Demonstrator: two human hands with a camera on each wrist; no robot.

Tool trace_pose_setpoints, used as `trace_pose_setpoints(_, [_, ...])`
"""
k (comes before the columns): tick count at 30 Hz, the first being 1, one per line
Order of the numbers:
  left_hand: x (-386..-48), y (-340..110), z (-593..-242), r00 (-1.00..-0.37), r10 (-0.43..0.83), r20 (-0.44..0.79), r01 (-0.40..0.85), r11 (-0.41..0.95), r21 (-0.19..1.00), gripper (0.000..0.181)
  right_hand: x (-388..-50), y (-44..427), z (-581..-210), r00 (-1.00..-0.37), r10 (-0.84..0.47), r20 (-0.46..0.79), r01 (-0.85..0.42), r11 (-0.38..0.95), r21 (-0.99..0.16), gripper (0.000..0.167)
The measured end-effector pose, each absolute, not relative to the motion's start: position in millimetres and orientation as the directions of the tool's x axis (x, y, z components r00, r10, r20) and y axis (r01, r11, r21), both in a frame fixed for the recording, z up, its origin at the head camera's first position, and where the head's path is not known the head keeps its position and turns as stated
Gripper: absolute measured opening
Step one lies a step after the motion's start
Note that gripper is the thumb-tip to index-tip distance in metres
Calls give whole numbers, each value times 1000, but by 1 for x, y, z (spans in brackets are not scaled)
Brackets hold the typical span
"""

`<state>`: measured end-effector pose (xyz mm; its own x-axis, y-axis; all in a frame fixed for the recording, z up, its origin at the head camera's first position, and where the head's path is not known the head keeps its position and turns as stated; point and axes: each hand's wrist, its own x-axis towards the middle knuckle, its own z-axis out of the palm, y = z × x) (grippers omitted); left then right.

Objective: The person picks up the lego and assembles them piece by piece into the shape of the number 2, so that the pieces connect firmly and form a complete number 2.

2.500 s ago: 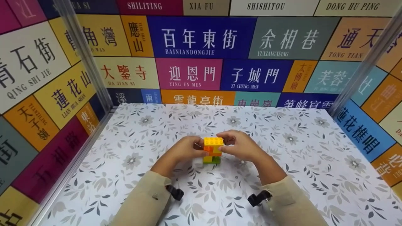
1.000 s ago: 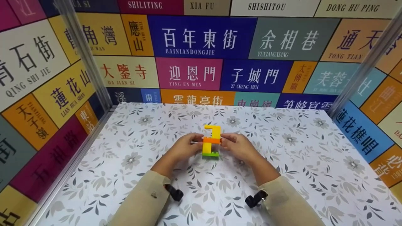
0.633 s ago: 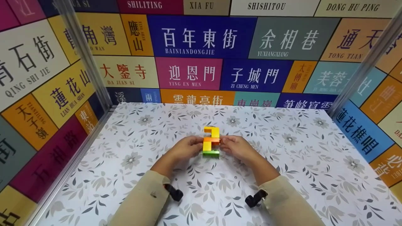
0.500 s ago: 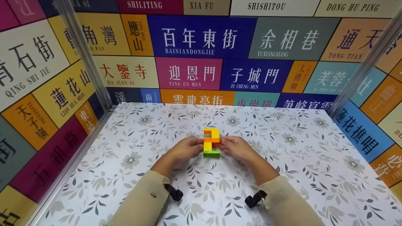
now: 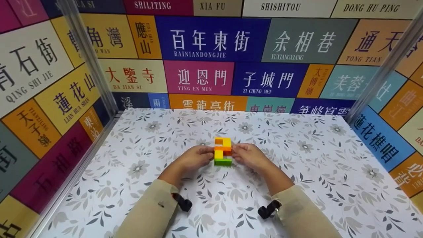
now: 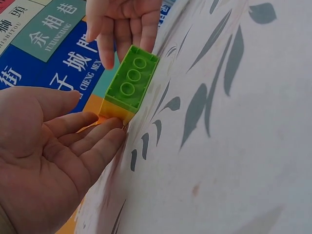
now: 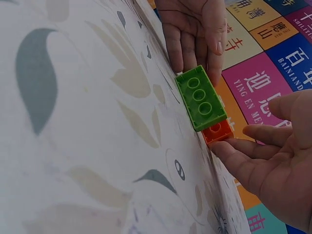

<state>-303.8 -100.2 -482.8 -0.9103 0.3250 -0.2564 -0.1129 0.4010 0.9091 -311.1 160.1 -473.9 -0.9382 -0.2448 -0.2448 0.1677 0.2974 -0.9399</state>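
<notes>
A small stack of toy building bricks lies on its side on the table (image 5: 138, 195), with its far end pointing away from me. The green brick (image 5: 223, 162) is at the near end, and its hollow underside with round tubes shows in both wrist views. Beyond it come a yellow brick (image 5: 218, 154), an orange brick (image 5: 223, 149) and more yellow (image 5: 226, 142). My left hand (image 5: 195, 157) touches the left side with its fingertips, thumb apart. From the right, the fingertips of my right hand (image 5: 249, 155) touch near the orange brick (image 7: 217, 131), thumb also apart.
Panels printed with coloured street-name signs (image 5: 211, 39) rise behind the table and along both sides. Clear upright corner edges (image 5: 87, 56) meet the tabletop at the back. A black wrist device (image 5: 182, 202) sits at each sleeve cuff.
The brick stack stood upright, studs up, between both hands. It has been tipped backward and lowered until the green end faces me. My hands stay at its sides.
</notes>
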Motion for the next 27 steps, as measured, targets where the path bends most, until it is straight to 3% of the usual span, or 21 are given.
trace_pose_setpoints(6, [-308,-103,-480,-917,298,-264,-146,365,919,46,-312,164,-473,-963,-194,-189,111,353,-929,49])
trace_pose_setpoints(12, [-315,-109,-470,-941,221,-258,-188,295,937,51,-319,167,-467,-966,-139,-216,146,394,-907,52])
trace_pose_setpoints(20, [-330,-114,-460,-975,160,-157,-106,286,952,50,-328,188,-458,-990,-106,-97,31,505,-862,52])
trace_pose_setpoints(27, [-344,-116,-452,-993,110,-44,-6,320,947,50,-335,195,-453,-998,-69,-10,-26,492,-870,54])
